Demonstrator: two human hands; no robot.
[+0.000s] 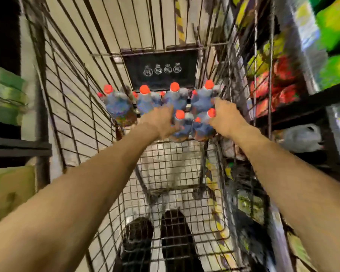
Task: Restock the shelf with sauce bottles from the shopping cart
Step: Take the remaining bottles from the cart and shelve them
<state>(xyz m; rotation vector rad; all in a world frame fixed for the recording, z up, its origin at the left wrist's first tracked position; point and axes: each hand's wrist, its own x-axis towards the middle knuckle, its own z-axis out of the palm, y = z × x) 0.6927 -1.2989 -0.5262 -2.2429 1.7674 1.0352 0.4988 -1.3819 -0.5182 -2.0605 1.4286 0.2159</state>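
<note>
Several sauce bottles with red caps and blue labels stand at the far end of the wire shopping cart (71,122). A back row (145,101) stands against the cart's black panel. Two nearer bottles sit in front of it. My left hand (161,122) wraps the left one (182,124). My right hand (226,118) grips the right one (203,124). Both arms reach down into the cart. The picture is blurred by motion.
A shelf (306,103) on the right holds red and green packets, with lower shelves of white and yellow goods beside the cart wall. Green boxes (6,95) sit on a shelf at the left. My dark shoes (157,244) show through the cart floor.
</note>
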